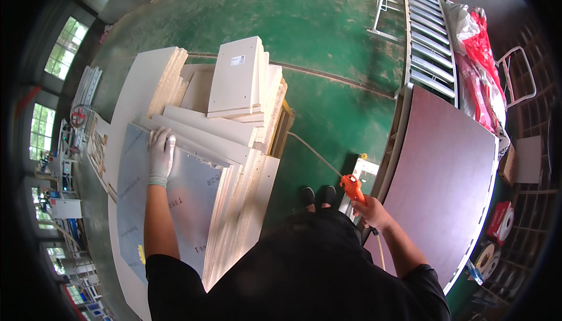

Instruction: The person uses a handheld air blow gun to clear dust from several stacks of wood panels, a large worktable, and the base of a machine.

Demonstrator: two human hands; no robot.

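My left hand point(161, 156), in a pale glove, lies on the grey-blue film-covered panel point(190, 204) that tops a stack of boards. Its fingers point away from me and reach the panel's far edge. In my bare right hand point(374, 213) is an orange air blow gun point(353, 187), gripped by its handle. The gun's long thin nozzle slants left and away, toward the boards. A pale hose point(382, 253) hangs from the bottom of the handle.
White drilled panels point(234, 81) are piled beyond the left stack. A dark reddish-brown board point(445, 163) lies on the right, with a roller conveyor point(432, 40) past it. Red and white plastic sheeting point(477, 69) sits beside the rollers. Green floor point(310, 110) runs between the stacks.
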